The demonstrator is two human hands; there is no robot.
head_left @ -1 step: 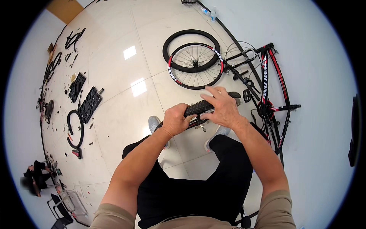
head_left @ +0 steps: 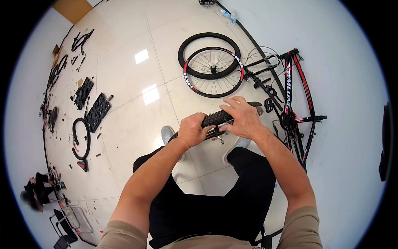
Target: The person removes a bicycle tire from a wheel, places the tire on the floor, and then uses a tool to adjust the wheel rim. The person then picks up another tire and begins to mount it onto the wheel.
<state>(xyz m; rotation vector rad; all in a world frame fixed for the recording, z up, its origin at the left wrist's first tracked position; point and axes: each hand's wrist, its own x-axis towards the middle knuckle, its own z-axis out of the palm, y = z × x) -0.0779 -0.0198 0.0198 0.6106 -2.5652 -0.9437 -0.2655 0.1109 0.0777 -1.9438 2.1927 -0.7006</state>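
Note:
Between my legs a black knobby tyre (head_left: 215, 118) on a bicycle wheel is held on a slant, with small metal parts showing below it. My left hand (head_left: 192, 129) is closed on the tyre's near left stretch, thumb against its lower side. My right hand (head_left: 242, 118) grips it farther right, some fingers arched over the tread and the thumb low near the rim. The wheel's far left part is hidden behind my left hand. My grey shoes (head_left: 168, 135) stand either side beneath it.
A loose tyre (head_left: 185, 46) and wheel (head_left: 240, 74) lie ahead. A black-red bicycle frame (head_left: 307, 91) lies along the right wall. At left are open toolboxes (head_left: 99, 112), a tube ring (head_left: 86, 151), bike parts, folding chairs (head_left: 62, 228) and a crouching person (head_left: 39, 191).
My right hand's raised fingers have shifted slightly down onto the tread. My left hand stays in about the same place on the tyre.

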